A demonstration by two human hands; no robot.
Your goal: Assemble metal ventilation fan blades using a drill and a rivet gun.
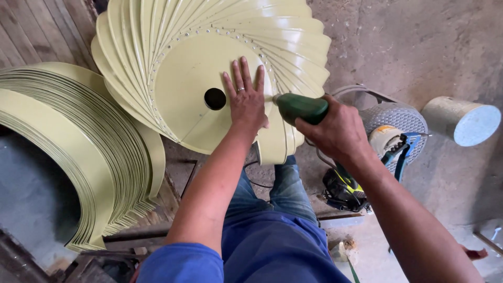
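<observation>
A pale green metal disc with a dark centre hole carries a fan of curved pale green blades fixed along its riveted rim. My left hand lies flat on the disc, fingers spread, just right of the hole. My right hand grips a green power drill whose tip meets the disc's right rim beside my left hand.
A thick stack of loose curved green blades leans at the left. On the concrete floor to the right sit a grey perforated stool, a grey cylinder, a blue-handled tool and a black-and-yellow tool. Wooden boards lie at top left.
</observation>
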